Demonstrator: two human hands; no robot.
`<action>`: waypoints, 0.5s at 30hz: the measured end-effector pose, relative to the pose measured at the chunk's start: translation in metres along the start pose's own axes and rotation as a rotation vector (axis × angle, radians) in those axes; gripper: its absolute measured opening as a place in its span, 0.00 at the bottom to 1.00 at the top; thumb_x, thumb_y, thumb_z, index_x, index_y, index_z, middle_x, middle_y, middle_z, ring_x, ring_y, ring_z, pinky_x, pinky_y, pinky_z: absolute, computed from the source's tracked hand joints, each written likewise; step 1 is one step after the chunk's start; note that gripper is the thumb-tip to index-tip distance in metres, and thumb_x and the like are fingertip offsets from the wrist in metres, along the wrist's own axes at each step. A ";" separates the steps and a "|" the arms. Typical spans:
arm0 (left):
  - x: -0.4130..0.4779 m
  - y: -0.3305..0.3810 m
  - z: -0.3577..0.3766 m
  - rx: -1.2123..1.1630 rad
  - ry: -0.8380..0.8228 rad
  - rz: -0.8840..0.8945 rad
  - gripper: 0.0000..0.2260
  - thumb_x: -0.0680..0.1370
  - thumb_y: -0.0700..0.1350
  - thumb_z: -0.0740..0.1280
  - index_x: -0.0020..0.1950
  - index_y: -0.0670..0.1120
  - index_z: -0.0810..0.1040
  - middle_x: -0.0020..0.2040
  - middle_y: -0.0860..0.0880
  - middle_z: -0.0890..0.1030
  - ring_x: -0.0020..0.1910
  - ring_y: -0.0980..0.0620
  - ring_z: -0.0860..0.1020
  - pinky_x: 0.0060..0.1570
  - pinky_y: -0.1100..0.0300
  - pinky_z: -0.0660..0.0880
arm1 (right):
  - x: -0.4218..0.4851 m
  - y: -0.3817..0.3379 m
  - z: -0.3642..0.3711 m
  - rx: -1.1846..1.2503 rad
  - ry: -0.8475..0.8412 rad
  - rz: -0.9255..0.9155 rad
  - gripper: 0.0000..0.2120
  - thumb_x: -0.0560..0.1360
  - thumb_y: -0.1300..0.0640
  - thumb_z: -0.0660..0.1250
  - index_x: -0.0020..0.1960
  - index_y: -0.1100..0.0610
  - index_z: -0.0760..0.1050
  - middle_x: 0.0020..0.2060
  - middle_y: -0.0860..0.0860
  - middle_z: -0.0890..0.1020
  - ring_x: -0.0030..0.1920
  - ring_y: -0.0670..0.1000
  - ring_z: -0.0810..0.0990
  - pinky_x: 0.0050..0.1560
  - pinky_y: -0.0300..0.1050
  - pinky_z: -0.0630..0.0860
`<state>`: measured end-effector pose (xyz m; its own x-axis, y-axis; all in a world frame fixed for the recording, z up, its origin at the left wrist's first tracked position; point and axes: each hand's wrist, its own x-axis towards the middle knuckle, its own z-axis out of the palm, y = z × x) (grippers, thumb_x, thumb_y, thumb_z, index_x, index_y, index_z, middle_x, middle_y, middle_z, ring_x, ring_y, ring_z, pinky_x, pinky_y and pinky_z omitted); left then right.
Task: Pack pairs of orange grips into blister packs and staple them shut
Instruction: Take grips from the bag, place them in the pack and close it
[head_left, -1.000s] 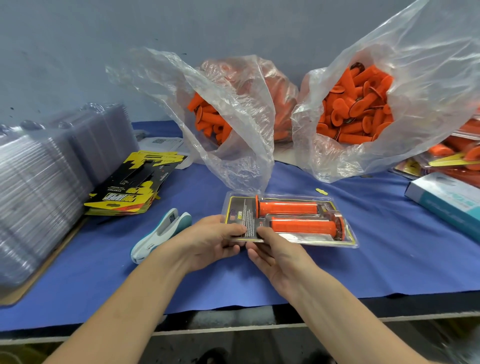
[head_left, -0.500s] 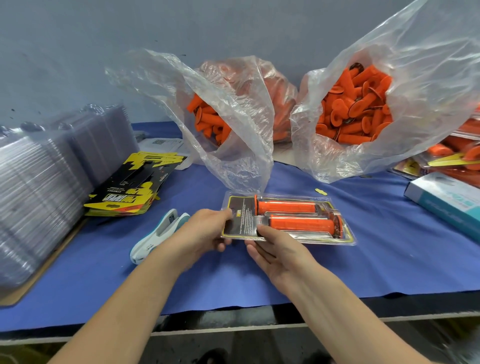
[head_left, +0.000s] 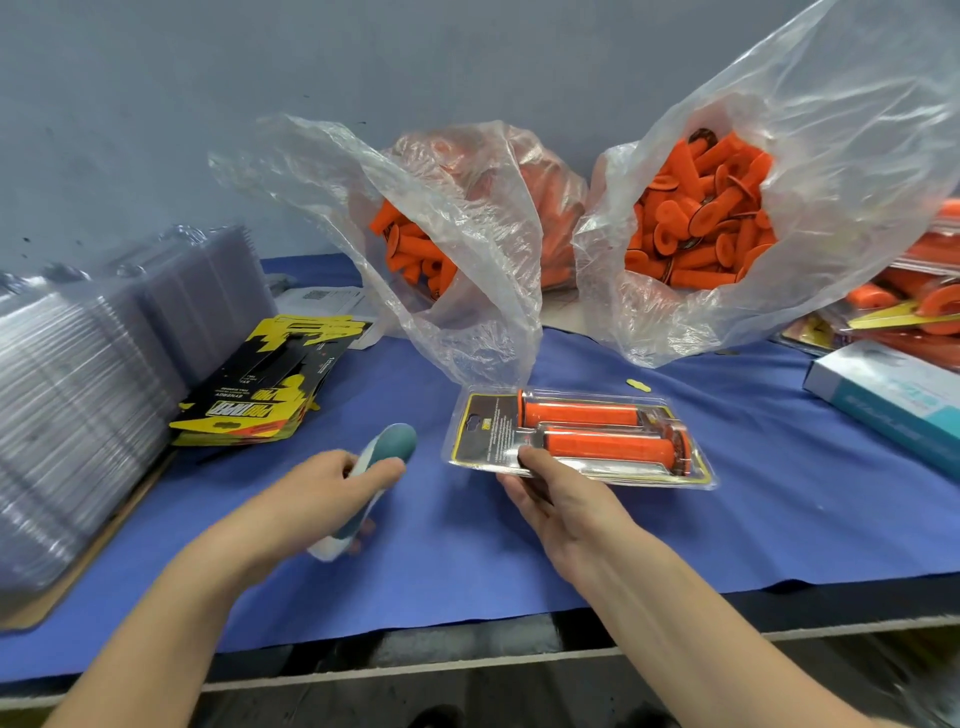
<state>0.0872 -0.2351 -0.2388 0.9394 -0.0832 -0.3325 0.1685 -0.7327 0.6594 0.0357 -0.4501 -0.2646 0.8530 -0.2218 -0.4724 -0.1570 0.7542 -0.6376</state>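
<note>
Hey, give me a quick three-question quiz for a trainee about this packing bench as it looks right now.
1. True or false: the left hand grips the stapler.
2. How many orange grips are inside the blister pack held by the right hand? A one, B two, C four.
3. Fill in: the stack of printed cards lies to the stapler's ___ side.
Key: 1 true; 2 B; 3 left.
</note>
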 end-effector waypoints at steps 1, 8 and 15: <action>-0.007 0.006 0.001 -0.171 -0.168 -0.024 0.24 0.74 0.64 0.68 0.49 0.42 0.76 0.36 0.41 0.84 0.29 0.44 0.81 0.30 0.60 0.74 | 0.000 -0.001 0.001 0.005 -0.001 -0.004 0.10 0.75 0.67 0.70 0.56 0.68 0.78 0.50 0.60 0.85 0.44 0.54 0.83 0.34 0.38 0.81; -0.044 0.036 0.026 -0.515 -0.599 -0.014 0.30 0.74 0.61 0.66 0.65 0.39 0.73 0.40 0.41 0.78 0.30 0.46 0.76 0.27 0.58 0.76 | 0.002 -0.002 0.003 -0.051 0.018 -0.006 0.04 0.76 0.65 0.69 0.49 0.66 0.78 0.40 0.58 0.84 0.36 0.51 0.83 0.32 0.36 0.80; -0.049 0.049 0.042 -0.577 -0.443 -0.067 0.26 0.78 0.61 0.61 0.62 0.39 0.75 0.36 0.44 0.77 0.26 0.51 0.77 0.24 0.62 0.74 | 0.000 -0.004 0.005 -0.074 0.052 -0.030 0.04 0.76 0.65 0.69 0.49 0.64 0.78 0.39 0.57 0.82 0.33 0.48 0.79 0.29 0.35 0.78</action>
<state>0.0370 -0.2956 -0.2188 0.7332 -0.4063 -0.5453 0.4665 -0.2830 0.8380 0.0383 -0.4498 -0.2593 0.8313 -0.2763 -0.4822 -0.1700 0.6996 -0.6940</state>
